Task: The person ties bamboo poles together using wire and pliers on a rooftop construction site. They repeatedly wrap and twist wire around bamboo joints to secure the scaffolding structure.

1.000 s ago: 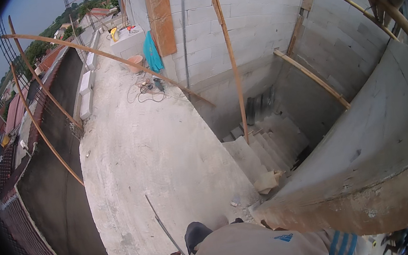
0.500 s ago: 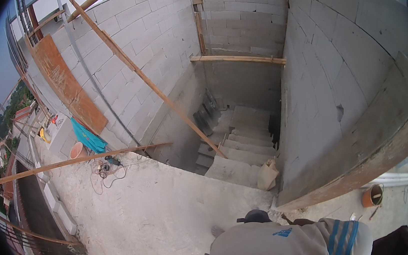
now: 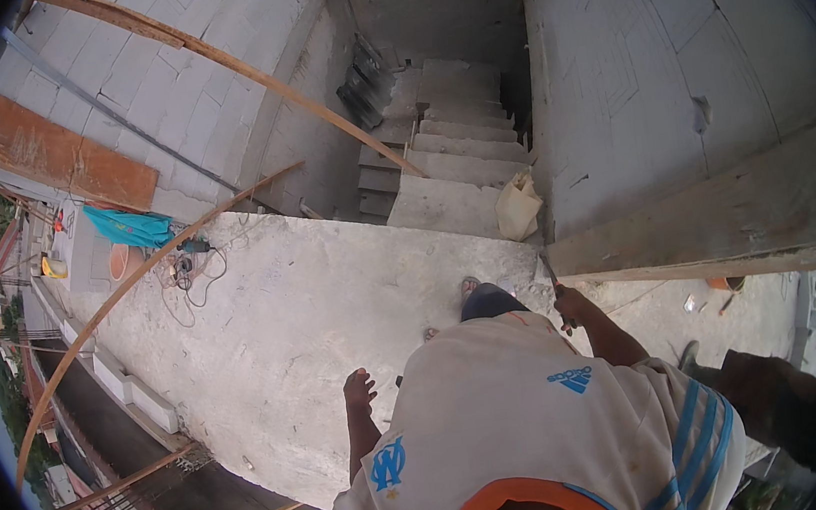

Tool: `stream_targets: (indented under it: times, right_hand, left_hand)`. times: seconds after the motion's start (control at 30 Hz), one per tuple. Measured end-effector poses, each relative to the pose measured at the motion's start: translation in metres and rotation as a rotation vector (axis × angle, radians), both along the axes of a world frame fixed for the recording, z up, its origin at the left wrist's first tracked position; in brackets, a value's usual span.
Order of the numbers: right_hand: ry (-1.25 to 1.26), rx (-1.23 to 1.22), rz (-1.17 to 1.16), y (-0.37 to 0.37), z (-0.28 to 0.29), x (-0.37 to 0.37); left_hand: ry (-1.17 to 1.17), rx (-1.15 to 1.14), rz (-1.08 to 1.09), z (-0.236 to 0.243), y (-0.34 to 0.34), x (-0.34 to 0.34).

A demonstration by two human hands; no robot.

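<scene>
My left hand (image 3: 359, 389) hangs over the pale concrete floor on my left, fingers loosely apart with nothing in them. With my right hand (image 3: 569, 305) I grip a thin tool with a narrow dark blade (image 3: 547, 267); its exact kind is hard to tell. The blade points up toward the bottom corner of the grey block wall (image 3: 694, 207). Close beyond it, a beige sack (image 3: 519, 206) sits at the head of the concrete stairs (image 3: 463, 163). My feet show partly beneath my body.
A long wooden pole (image 3: 257, 76) slants down to the stairs, beside the open stairwell edge. To the left lie a corded power tool (image 3: 184, 264), a teal cloth (image 3: 128, 226) and an orange tub (image 3: 125, 261). Another person's dark sleeve (image 3: 770, 385) is at lower right, near a bucket (image 3: 726, 283).
My view has tilted down, so the stairs and wall sit higher in the picture. Both my arms now show more fully, along with the tool in my right hand.
</scene>
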State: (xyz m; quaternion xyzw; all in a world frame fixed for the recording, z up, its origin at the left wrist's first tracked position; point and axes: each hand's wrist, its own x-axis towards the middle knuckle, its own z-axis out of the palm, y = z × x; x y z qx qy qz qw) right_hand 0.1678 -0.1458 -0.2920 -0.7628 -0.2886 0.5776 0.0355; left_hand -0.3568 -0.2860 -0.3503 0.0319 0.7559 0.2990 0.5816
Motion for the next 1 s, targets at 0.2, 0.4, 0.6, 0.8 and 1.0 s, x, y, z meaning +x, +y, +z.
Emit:
stream_targets:
  times: [0.2, 0.4, 0.6, 0.8, 1.0]
  right_hand:
    - [0.134, 0.154, -0.212, 0.077, -0.003, 0.031]
    - [0.009, 0.472, -0.301, 0.209, 0.068, 0.047]
    - [-0.061, 0.881, -0.352, 0.289, 0.231, 0.031]
    - [-0.526, 1.198, -0.313, 0.333, 0.417, -0.014]
    - [-0.918, 1.183, -0.325, 0.351, 0.541, -0.012]
  left_hand:
    - [0.042, -0.257, -0.077, -0.006, -0.023, 0.023]
    - [0.050, -0.342, -0.398, -0.055, -0.031, -0.008]
    - [-0.021, -0.237, -0.127, -0.047, 0.068, -0.073]
    - [0.152, 0.538, -1.188, -0.061, 0.168, -0.189]
    - [0.700, 0.780, -2.017, -0.077, 0.233, -0.210]
